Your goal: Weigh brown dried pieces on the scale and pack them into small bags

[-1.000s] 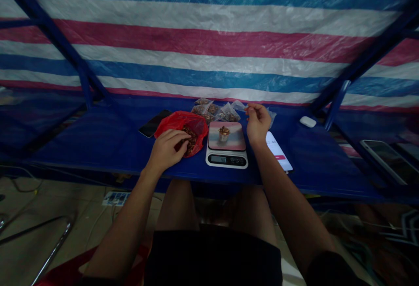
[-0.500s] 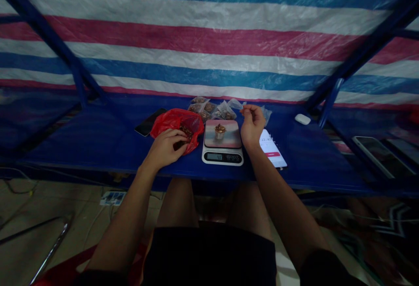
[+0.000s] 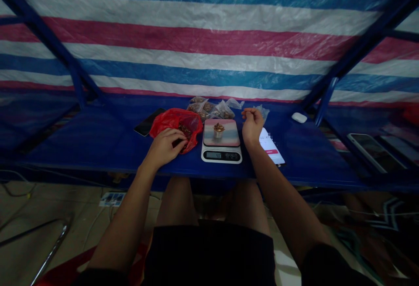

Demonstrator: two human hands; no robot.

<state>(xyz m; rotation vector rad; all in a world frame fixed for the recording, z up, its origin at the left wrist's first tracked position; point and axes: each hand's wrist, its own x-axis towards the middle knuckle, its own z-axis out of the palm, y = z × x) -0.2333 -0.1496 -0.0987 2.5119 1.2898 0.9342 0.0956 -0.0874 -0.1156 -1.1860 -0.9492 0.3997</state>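
Note:
My left hand (image 3: 166,145) rests at the mouth of a red plastic bag (image 3: 160,121), thumb and fingers apart, fingertips at the small brown pieces (image 3: 186,131) inside. Right of the bag stands a white kitchen scale (image 3: 221,155). A small cup (image 3: 218,133) heaped with brown pieces sits on its pan; the lit display digits are blurred. Beyond the scale's right side, my right hand (image 3: 252,125) is raised with fingers curled and tips pinched together. Whatever is between those fingertips is too small to make out. Clear bags of brown pieces (image 3: 199,106) lie behind the scale.
A lit phone (image 3: 271,148) lies partly under my right forearm. Further right are a white rounded case (image 3: 299,118) and another phone (image 3: 373,150). A dark phone (image 3: 147,123) lies left of the red bag. Blue metal braces (image 3: 322,102) flank the blue table (image 3: 98,146).
My right hand has shifted slightly, its fingertips now a bit lower and further from the clear bags. My left hand stays at the red bag. The view has moved a little.

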